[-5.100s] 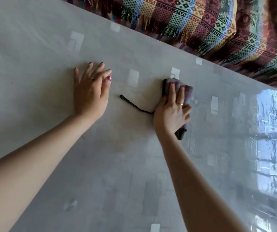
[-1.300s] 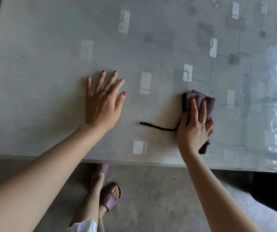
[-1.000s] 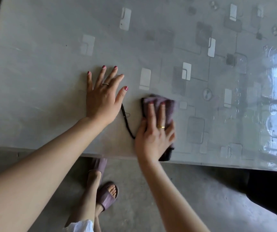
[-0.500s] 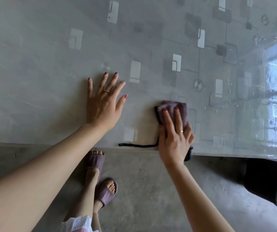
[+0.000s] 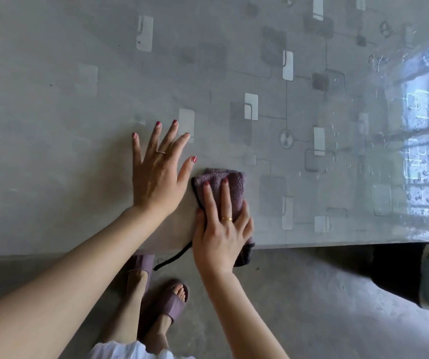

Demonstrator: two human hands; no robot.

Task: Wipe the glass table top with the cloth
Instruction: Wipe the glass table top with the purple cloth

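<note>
Head view: cloth lies under right fingers (pressed flat).

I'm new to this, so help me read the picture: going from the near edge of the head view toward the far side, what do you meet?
White garment hem → purple slippers → right hand pressing the purple cloth → left hand flat on the glass table top.

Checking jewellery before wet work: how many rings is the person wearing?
2: a thin ring on the left hand, a gold ring on the right hand pressing the cloth.
</note>
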